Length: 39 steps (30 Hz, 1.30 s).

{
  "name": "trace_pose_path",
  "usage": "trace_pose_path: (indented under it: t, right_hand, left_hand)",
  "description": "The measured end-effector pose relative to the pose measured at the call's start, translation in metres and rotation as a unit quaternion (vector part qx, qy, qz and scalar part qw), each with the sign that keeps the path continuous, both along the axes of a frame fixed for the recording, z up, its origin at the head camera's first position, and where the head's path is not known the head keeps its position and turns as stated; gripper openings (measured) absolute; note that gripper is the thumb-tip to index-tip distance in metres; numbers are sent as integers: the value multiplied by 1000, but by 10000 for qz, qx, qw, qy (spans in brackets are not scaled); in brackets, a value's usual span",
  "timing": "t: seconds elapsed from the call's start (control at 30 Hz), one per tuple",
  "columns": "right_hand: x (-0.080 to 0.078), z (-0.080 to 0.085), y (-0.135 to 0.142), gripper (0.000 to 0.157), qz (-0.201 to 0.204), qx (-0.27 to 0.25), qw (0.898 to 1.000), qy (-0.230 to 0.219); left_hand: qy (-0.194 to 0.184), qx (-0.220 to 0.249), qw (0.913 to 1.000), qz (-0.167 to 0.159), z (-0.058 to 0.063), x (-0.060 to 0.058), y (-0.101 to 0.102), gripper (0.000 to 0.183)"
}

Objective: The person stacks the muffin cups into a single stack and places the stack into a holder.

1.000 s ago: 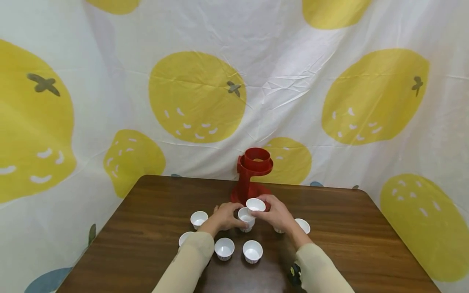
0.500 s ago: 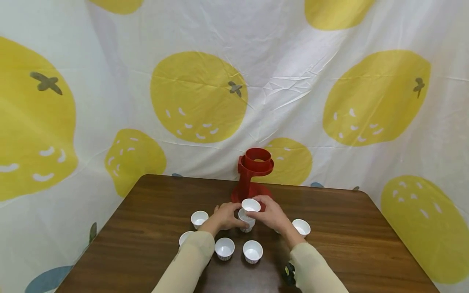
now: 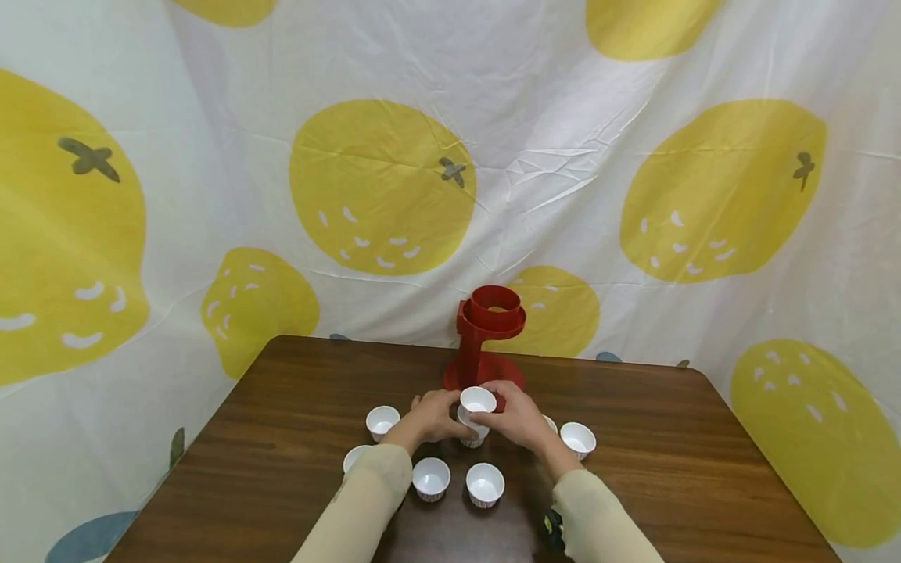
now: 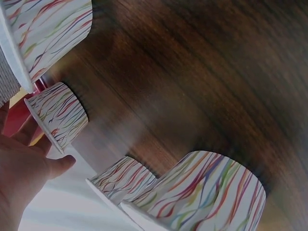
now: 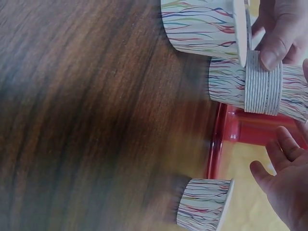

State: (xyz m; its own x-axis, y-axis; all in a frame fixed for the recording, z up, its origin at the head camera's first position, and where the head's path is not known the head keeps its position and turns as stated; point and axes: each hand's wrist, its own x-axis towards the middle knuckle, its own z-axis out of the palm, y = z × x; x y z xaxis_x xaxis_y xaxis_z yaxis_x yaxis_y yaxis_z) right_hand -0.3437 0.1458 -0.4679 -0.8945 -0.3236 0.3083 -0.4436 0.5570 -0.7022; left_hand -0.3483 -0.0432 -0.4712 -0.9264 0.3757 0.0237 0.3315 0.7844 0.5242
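Note:
My left hand [image 3: 432, 418] grips a stack of white paper cups [image 3: 473, 439] in the middle of the table; its thumb presses on the stacked rims [image 5: 262, 86] in the right wrist view. Right above the stack, my right hand [image 3: 512, 416] pinches one paper cup [image 3: 479, 400] by its sides, mouth up. That cup's striped wall [image 5: 294, 91] meets the top of the stack in the right wrist view. The lower fingers [image 5: 276, 159] of the right hand stay spread, off the cups. How deep the upper cup sits in the stack is hidden.
Around the hands stand single paper cups: two in front [image 3: 431, 478] [image 3: 485, 485], two at left [image 3: 383, 421] [image 3: 355, 456], and two at right [image 3: 578, 439] [image 3: 549, 424]. A red stand with a ring top [image 3: 495, 309] is behind the stack, near the lemon-print cloth [image 3: 549, 203].
My right hand has moved left and slightly down, bringing its cup from the stack's upper right to directly over it. The left hand has kept its grip on the stack.

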Motion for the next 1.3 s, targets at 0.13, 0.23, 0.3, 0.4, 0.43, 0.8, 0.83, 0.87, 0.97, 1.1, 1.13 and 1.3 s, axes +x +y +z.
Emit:
trace_pose_path:
  t: [0.13,0.23,0.3,0.4,0.43,0.8,0.83,0.87,0.97,1.1,1.13,1.3]
  right_hand:
    - [1,-1,0,47,-25,102,9999,-62]
    - [1,-3,0,48,-33,142,9998,-112]
    - [1,-4,-1,48,-18,190,9997,-131]
    - [0,-5,-1,48,50,271,9996,-105]
    - [0,-5,-1,48,73,306,9995,-96]
    - [1,-8,1,77,134,744,9967,-288]
    - [1,-8,1,77,126,706,9969,-320]
    - [2,-8,1,77,129,668,9972,-318]
    - [3,-7,2,75,117,587,9976,-344]
    - [5,-6,3,72,146,423,9985,-324]
    - [5,-6,4,71,154,399,9986,-299]
    - [6,-5,7,70,97,455,9985,-289]
  left_hand:
    - [15,11,10000,1,0,0,0,64]
    - [17,33,10000,11,0,0,0,63]
    - [14,34,10000,11,0,-1,0,62]
    - [-2,48,10000,5,0,-1,0,61]
    - [-9,42,10000,-2,0,-1,0,61]
    - [-3,-80,10000,-47,1,-2,-2,68]
    - [-3,-101,9999,-46,1,-2,-2,69]
    - [1,-118,9999,-43,1,-1,-2,69]
    - [0,-184,9998,-22,1,-1,-3,69]
    - [6,-198,9998,-32,0,-2,-2,68]
    - [1,-193,9998,-36,0,-2,-2,68]
    - [-55,-126,9999,-22,0,-1,-2,68]
